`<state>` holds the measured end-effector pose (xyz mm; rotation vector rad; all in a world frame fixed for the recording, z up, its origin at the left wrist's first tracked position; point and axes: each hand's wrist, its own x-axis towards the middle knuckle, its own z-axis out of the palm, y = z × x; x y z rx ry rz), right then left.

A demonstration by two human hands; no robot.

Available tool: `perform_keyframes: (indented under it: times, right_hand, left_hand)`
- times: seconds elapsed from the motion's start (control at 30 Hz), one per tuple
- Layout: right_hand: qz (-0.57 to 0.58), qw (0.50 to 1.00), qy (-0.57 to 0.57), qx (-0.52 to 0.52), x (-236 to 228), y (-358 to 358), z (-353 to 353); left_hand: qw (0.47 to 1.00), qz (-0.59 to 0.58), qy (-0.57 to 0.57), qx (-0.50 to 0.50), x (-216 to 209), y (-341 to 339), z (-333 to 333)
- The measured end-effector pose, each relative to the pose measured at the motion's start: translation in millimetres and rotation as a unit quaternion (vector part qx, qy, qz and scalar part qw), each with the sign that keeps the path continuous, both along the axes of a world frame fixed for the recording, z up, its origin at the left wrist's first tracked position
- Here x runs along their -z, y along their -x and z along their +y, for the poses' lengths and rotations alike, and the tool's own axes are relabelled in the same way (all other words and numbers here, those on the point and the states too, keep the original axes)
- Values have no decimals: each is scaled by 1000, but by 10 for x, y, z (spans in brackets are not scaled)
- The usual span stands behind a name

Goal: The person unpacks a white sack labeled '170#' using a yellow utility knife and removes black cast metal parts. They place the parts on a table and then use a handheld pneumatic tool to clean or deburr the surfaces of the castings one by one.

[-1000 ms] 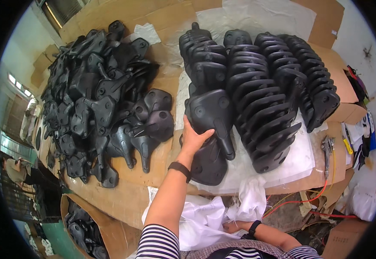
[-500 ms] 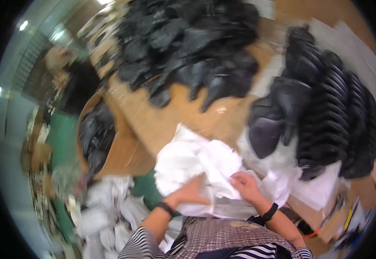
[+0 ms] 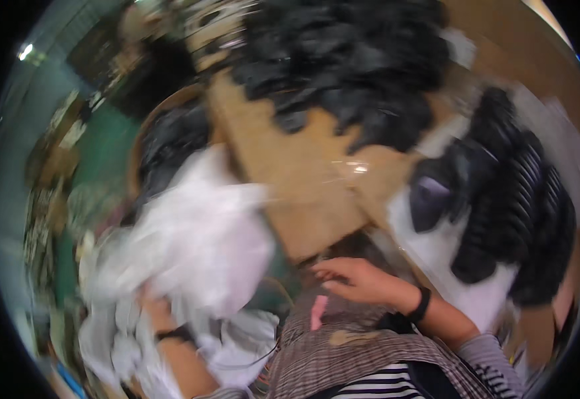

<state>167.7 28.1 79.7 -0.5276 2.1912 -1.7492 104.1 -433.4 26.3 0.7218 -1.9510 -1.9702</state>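
My left hand [image 3: 155, 309] is at the lower left, gripping a bulky white bag [image 3: 213, 229] that hangs in the air off the table's left side. Motion blurs the bag, and most of the left fingers are hidden behind it. In front of my checked apron, my right hand [image 3: 360, 282] hovers near the table's front edge with loosely bent fingers and nothing in them. A cardboard-covered table [image 3: 290, 193] lies ahead. Rows of nested black moulded pieces [image 3: 519, 193] stand on white sheeting at its right.
A big heap of black pieces [image 3: 350, 60] covers the table's far part. Left of the table, an open brown container [image 3: 145, 126] holds more black pieces. Several white bundles [image 3: 120, 349] lie at lower left by the green floor [image 3: 97, 156]. A person [image 3: 153, 70] is at the upper left.
The white bag has gone from the table's front, between both hands, to the lower left with my left hand. My right hand has let go of it. The view has shifted.
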Motion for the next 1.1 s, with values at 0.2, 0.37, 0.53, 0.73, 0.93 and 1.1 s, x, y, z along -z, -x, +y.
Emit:
perform_keyframes:
  times: [0.2,0.37,0.53,0.73,0.93,1.1]
  right_hand:
    - [-83,978,-129,144,235,-890,1023]
    - [-298,776,-305,466,775,-2573,2062]
    - [-114,396,-560,719,1604,-4613,2953]
    - [-294,342,-468,760,1809,-5256,3233]
    - [-275,360,-429,781,1506,-4959,3232]
    - [-100,314,-313,891,1379,-5225,2846]
  left_hand:
    - [995,-94,-29,-15,715,238,47]
    - [950,-256,-115,140,1553,-661,1136]
    - [947,-159,-103,261,1300,-41,1547]
    - [945,-49,7,323,-75,1250,2848]
    - [890,-81,60,445,-501,1151,3566]
    - [873,-95,68,473,-463,1272,3981]
